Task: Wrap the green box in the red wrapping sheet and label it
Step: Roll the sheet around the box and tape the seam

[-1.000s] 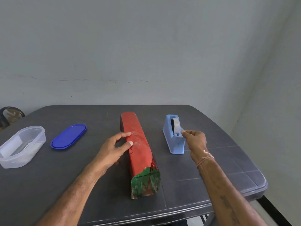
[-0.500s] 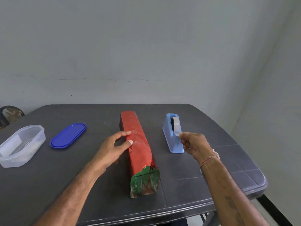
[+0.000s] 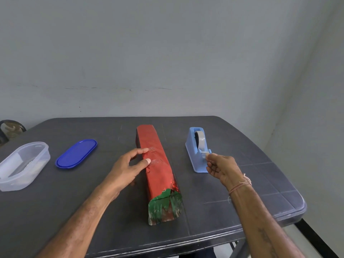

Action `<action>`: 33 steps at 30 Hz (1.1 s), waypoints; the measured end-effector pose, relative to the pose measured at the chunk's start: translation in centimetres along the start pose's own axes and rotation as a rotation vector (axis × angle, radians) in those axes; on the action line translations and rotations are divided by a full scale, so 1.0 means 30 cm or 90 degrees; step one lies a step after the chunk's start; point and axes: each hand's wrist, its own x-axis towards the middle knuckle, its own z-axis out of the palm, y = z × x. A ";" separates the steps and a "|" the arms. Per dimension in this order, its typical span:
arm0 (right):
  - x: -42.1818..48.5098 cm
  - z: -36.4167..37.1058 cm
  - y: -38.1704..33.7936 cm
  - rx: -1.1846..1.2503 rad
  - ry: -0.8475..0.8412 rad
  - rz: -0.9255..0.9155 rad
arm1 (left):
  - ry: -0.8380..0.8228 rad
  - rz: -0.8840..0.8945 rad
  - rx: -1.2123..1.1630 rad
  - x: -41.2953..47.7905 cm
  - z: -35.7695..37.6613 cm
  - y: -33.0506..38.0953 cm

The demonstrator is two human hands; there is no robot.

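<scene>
Long seam's basically sorted: the red wrapping sheet [image 3: 156, 164] is round the green box [image 3: 164, 209], lying lengthwise mid-table [image 3: 208, 213], with clear tape bits on top. Left hand [image 3: 128, 168] presses thumb and forefinger onto that seam, gripping nothing. Right hand [image 3: 221, 168] pinches what looks like the tape end [image 3: 205, 155] at the blue tape dispenser [image 3: 195, 157]. Near end's unfolded, green showing, and there's no label yet.
</scene>
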 end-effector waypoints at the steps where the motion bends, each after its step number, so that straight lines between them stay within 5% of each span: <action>1: 0.001 -0.001 0.000 0.011 -0.002 0.009 | -0.001 -0.004 -0.003 -0.001 0.001 0.002; 16: 0.012 0.013 0.047 0.057 0.003 -0.003 | -0.007 -0.018 -0.022 -0.009 0.002 0.008; 33: 0.040 0.046 0.179 0.016 0.111 -0.211 | -0.006 -0.010 -0.034 -0.013 0.001 0.018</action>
